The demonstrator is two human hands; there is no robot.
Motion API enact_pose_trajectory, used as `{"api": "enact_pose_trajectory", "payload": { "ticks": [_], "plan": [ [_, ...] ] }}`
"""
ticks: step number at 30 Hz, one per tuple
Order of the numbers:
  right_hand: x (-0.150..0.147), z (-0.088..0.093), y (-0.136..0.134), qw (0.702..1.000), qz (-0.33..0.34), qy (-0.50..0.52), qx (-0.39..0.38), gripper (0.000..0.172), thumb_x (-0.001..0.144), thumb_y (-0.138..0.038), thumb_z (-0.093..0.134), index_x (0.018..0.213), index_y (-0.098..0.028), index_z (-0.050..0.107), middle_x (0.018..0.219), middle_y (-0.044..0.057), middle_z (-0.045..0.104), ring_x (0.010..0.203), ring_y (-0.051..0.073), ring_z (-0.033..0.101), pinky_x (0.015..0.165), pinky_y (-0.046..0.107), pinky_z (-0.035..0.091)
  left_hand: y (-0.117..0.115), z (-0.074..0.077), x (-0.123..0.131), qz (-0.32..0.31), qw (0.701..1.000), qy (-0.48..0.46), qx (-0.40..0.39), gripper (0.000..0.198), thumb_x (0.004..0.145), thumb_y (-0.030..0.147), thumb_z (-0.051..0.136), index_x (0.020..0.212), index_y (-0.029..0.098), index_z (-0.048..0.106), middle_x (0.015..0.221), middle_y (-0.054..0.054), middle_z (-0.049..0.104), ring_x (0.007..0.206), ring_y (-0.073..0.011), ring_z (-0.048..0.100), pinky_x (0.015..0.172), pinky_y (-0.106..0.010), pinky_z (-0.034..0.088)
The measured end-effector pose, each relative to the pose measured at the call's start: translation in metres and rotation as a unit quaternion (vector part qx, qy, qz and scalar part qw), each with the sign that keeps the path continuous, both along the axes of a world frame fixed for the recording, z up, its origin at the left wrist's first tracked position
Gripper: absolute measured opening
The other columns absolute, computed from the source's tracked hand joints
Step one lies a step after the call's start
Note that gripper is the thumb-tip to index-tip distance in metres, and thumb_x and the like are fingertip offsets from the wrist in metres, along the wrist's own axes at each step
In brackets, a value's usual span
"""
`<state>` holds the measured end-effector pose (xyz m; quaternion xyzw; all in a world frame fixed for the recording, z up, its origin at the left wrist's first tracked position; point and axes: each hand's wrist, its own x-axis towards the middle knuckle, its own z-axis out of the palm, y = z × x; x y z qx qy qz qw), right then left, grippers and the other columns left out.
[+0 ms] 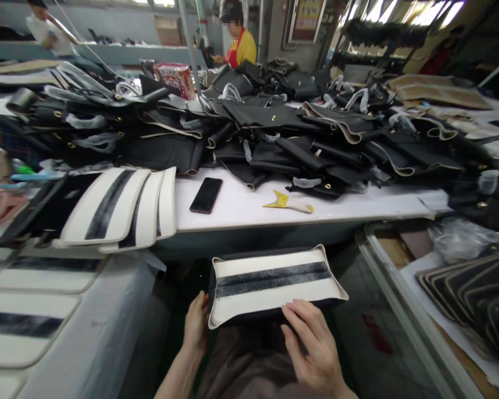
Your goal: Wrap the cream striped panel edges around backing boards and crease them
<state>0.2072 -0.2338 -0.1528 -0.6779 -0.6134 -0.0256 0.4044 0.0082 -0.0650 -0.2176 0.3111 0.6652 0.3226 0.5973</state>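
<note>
A black leather bag body (249, 317) is held over my lap, its rectangular white panel (270, 279) facing up with a dark strip along the middle. The panel's corners are pinched into raised points. At the left end, my left hand (197, 321) has its fingers curled against the bag's side; its fingertips are partly hidden. My right hand (311, 343) grips the near long edge, fingertips on the rim and thumb below. Beyond, on the white table (241, 213), lie a dark phone (207, 195) and a yellow-headed tool with a pale handle (289, 203).
Black leather bags (283, 119) with plastic-wrapped handles heap across the table. White panels with dark strips (116, 208) overlap at left, with more on the side table (29, 321). Dark edged panels (474, 299) lie at right. A person in yellow (246, 47) works behind.
</note>
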Motion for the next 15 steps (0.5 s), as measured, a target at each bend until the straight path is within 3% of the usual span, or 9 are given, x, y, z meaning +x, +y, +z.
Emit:
{"api": "enact_pose_trajectory", "payload": {
  "ticks": [2, 4, 6, 8, 11, 13, 15],
  "plan": [
    [0.035, 0.018, 0.008, 1.000, -0.011, 0.001, -0.001, 0.040, 0.089, -0.006, 0.054, 0.128, -0.016, 0.055, 0.118, 0.012, 0.058, 0.115, 0.024, 0.052, 0.097, 0.041, 0.046, 0.016, 0.006, -0.014, 0.007, 0.999, 0.005, 0.042, 0.040, 0.090, 0.041, 0.058, 0.121, 0.016, 0.054, 0.131, -0.013, 0.056, 0.124, -0.0277, 0.052, 0.109, -0.047, 0.039],
    [0.079, 0.033, 0.029, 0.999, -0.025, -0.016, -0.010, 0.035, 0.092, -0.011, 0.054, 0.126, -0.019, 0.057, 0.115, 0.010, 0.059, 0.111, 0.022, 0.054, 0.095, 0.039, 0.048, 0.030, 0.019, -0.028, -0.028, 0.990, 0.044, 0.129, 0.052, 0.080, 0.048, 0.067, 0.124, 0.023, 0.054, 0.137, -0.007, 0.054, 0.133, -0.0276, 0.044, 0.116, -0.046, 0.029],
    [0.128, 0.041, 0.061, 0.995, -0.052, -0.065, -0.055, 0.027, 0.095, -0.021, 0.052, 0.120, -0.019, 0.061, 0.112, 0.009, 0.061, 0.109, 0.022, 0.055, 0.095, 0.037, 0.048, 0.041, 0.040, -0.033, -0.082, 0.974, 0.106, 0.185, 0.065, 0.069, 0.056, 0.075, 0.124, 0.029, 0.055, 0.139, -0.004, 0.053, 0.135, -0.0311, 0.041, 0.118, -0.050, 0.024],
    [0.174, 0.040, 0.098, 0.975, -0.095, -0.145, -0.142, 0.025, 0.097, -0.029, 0.050, 0.115, -0.018, 0.064, 0.112, 0.009, 0.063, 0.108, 0.022, 0.055, 0.096, 0.035, 0.048, 0.046, 0.068, -0.024, -0.123, 0.966, 0.095, 0.209, 0.067, 0.067, 0.060, 0.075, 0.124, 0.031, 0.057, 0.137, -0.003, 0.054, 0.133, -0.0317, 0.043, 0.118, -0.049, 0.023],
    [0.224, 0.024, 0.152, 0.955, -0.098, -0.188, -0.206, 0.028, 0.095, -0.032, 0.053, 0.116, -0.018, 0.064, 0.116, 0.010, 0.063, 0.109, 0.024, 0.055, 0.095, 0.036, 0.047, 0.047, 0.115, 0.013, -0.146, 0.971, -0.132, 0.139, 0.058, 0.081, 0.061, 0.062, 0.129, 0.029, 0.053, 0.137, -0.005, 0.054, 0.116, -0.0255, 0.055, 0.107, -0.040, 0.039],
    [0.237, 0.009, 0.180, 0.948, -0.075, -0.204, -0.231, 0.031, 0.093, -0.034, 0.056, 0.119, -0.018, 0.063, 0.118, 0.011, 0.062, 0.107, 0.026, 0.055, 0.092, 0.037, 0.047, 0.047, 0.139, 0.043, -0.165, 0.930, -0.329, 0.005, 0.059, 0.089, 0.060, 0.051, 0.135, 0.025, 0.048, 0.137, -0.011, 0.054, 0.097, -0.0197, 0.061, 0.091, -0.033, 0.049],
    [0.239, -0.003, 0.200, 0.941, -0.055, -0.222, -0.250, 0.033, 0.092, -0.034, 0.056, 0.119, -0.016, 0.062, 0.114, 0.014, 0.062, 0.104, 0.028, 0.054, 0.086, 0.038, 0.046, 0.050, 0.153, 0.070, -0.162, 0.873, -0.453, -0.076, 0.056, 0.094, 0.053, 0.047, 0.140, 0.021, 0.042, 0.130, -0.015, 0.055, 0.081, -0.0137, 0.059, 0.078, -0.027, 0.050]
  ]
}}
